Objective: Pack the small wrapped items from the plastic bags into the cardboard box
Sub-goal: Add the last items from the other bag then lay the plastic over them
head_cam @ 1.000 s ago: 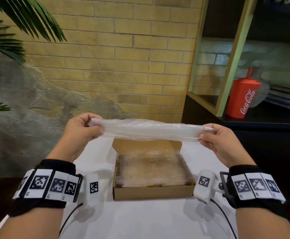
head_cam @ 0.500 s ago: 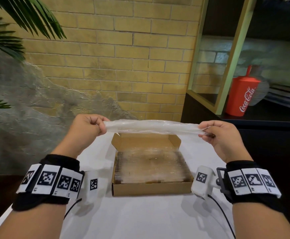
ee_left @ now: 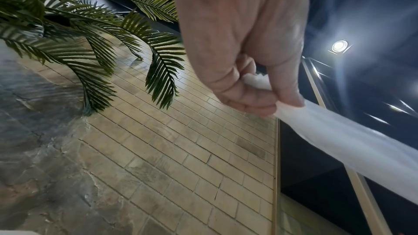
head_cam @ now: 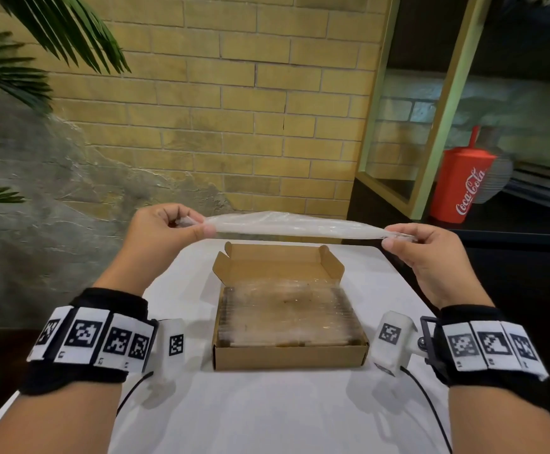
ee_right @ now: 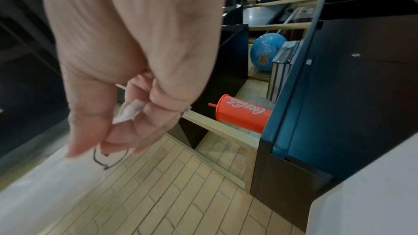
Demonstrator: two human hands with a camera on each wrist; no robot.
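Note:
An open cardboard box (head_cam: pixel 286 357) sits on the white table (head_cam: pixel 267 414), its lid flap standing at the far side. Several small wrapped items (head_cam: pixel 286 312) fill it in a flat, glossy layer. Above the box's far edge a clear plastic bag (head_cam: pixel 293 224) is stretched flat and level between both hands. My left hand (head_cam: pixel 182 224) pinches its left end with thumb and curled fingers; in the left wrist view the bag (ee_left: pixel 339 137) runs off to the lower right from my left hand (ee_left: pixel 267 94). My right hand (head_cam: pixel 398 239) pinches the right end, seen as the bag (ee_right: pixel 128 112) in my right hand (ee_right: pixel 117 128).
A yellow brick wall stands close behind the table. Palm fronds (head_cam: pixel 37 44) hang at the upper left. A dark shelf unit on the right holds a red Coca-Cola cup (head_cam: pixel 463 185). The table's right edge lies just under my right hand.
The bag has been pulled thinner and tauter, and both hands have lowered it a little towards the box. The box and its contents have not moved.

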